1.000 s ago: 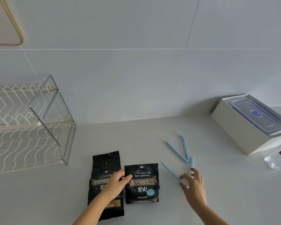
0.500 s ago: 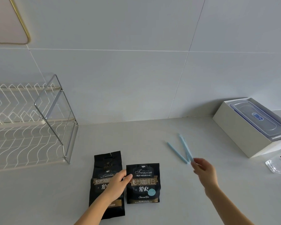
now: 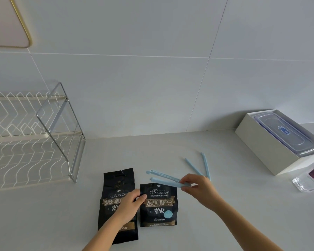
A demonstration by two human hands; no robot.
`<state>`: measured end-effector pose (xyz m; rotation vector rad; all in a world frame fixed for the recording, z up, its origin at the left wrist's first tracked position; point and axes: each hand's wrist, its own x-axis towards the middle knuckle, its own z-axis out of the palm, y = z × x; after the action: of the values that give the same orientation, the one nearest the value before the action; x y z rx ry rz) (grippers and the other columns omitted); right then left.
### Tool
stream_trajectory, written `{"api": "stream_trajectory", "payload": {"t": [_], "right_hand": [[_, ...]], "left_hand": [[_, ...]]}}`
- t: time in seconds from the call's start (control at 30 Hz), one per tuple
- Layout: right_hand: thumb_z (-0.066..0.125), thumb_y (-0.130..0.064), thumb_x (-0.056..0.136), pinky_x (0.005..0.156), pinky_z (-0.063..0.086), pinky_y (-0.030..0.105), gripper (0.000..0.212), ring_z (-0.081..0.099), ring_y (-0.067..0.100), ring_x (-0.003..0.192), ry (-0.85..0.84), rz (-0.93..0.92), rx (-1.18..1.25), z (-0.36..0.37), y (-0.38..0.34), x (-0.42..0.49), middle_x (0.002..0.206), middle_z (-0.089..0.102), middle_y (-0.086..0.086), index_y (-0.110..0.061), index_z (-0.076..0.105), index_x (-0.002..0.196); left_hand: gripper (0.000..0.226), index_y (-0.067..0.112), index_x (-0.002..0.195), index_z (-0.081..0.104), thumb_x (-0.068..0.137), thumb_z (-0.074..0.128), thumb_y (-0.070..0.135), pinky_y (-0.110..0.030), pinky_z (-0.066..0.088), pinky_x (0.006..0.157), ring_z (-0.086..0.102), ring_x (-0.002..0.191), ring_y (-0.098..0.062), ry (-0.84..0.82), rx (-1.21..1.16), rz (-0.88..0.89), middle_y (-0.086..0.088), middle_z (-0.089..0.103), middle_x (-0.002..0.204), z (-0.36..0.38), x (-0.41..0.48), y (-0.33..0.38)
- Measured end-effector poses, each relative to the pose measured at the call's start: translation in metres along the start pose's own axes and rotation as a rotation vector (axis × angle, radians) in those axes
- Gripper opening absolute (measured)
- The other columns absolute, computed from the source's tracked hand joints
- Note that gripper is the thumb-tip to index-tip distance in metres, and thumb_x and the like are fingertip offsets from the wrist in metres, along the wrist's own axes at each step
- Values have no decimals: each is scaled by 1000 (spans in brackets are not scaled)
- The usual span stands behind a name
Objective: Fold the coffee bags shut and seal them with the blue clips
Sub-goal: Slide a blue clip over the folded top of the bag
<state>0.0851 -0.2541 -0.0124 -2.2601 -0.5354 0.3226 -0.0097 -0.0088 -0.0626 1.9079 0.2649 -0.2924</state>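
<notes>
Two black coffee bags lie flat on the pale counter. The left bag (image 3: 118, 185) is full length with its top unfolded. The right bag (image 3: 159, 205) is shorter, its top folded down. My left hand (image 3: 128, 206) rests on the left bag, fingertips touching the left edge of the right bag. My right hand (image 3: 200, 190) pinches the hinge end of an open blue clip (image 3: 164, 179), whose two arms point left just above the right bag's folded top. A second open blue clip (image 3: 200, 165) lies on the counter behind my right hand.
A white wire dish rack (image 3: 31, 142) with a metal frame stands at the left. A white box (image 3: 272, 149) holding a clear lidded container sits at the right, with a clear plastic packet (image 3: 310, 178) in front of it. The tiled wall rises behind the counter.
My right hand has lifted one blue clip off the counter and carried it left to the folded top of the right bag. My left hand has stayed on the bags.
</notes>
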Motion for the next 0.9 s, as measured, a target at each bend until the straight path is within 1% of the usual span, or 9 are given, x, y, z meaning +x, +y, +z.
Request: {"api": "stream_trajectory", "payload": {"t": [0.13,0.27,0.4,0.5,0.6,0.67,0.8,0.83,0.9], "right_hand": [[72,-13,79,68,50,12,23,61,1,79,-26,11,-41,1,-1,5,81,66,-17,-34,64,79],[72,-9,76,67,51,14,37,61,-1,78,-25,14,-32,6,-3,6,78,67,-15,-43,58,72],[71,-17,80,71,55,19,33,65,8,92,-47,19,21,10,-8,6,94,69,-11,-39,47,84],[69,-20,82,73,55,20,33,65,9,92,-126,23,55,15,-14,8,100,70,-7,-40,44,92],[66,-22,84,76,54,20,33,62,9,93,-169,5,24,21,-23,10,101,67,-10,-39,46,104],[66,-24,84,80,54,25,36,60,10,96,-176,-1,-41,24,-26,13,103,66,-8,-35,48,114],[67,-34,82,82,47,29,45,59,14,100,-235,-92,-337,31,-38,22,113,63,-9,-32,51,124],[65,-37,82,79,46,29,43,59,15,99,-254,-144,-413,35,-43,25,113,61,-8,-31,52,123],[64,-40,83,72,45,29,40,59,18,92,-285,-227,-485,46,-52,30,110,57,-6,-29,53,119]], "left_hand": [[24,8,107,60,97,44,23,-39,50,97,60,105,-14,-2,-9,2,-5,66,110,0,-2,2],[24,10,110,59,97,44,23,-36,51,96,60,107,-13,-10,-29,1,-4,66,113,-1,-2,1],[25,12,114,59,96,46,23,-36,50,98,59,111,-14,-21,-46,3,-2,65,116,-1,-2,0],[30,13,123,55,96,45,24,-36,46,103,54,116,-15,-6,-20,-7,-3,61,121,1,-2,-2],[31,13,123,55,96,46,25,-29,47,99,54,116,-16,20,-12,-29,-5,60,119,2,0,-4],[27,14,119,56,96,47,25,-26,46,96,54,114,-16,28,-10,-25,-4,61,117,2,0,-4],[28,15,119,56,95,48,25,-37,46,101,53,112,-16,23,41,-3,-6,60,116,2,1,-6],[26,16,118,57,95,48,25,-35,47,100,54,111,-15,23,46,4,-5,61,114,2,1,-6],[19,22,110,59,95,49,22,-23,49,90,57,104,-12,31,47,27,0,64,106,3,0,-4]]}}
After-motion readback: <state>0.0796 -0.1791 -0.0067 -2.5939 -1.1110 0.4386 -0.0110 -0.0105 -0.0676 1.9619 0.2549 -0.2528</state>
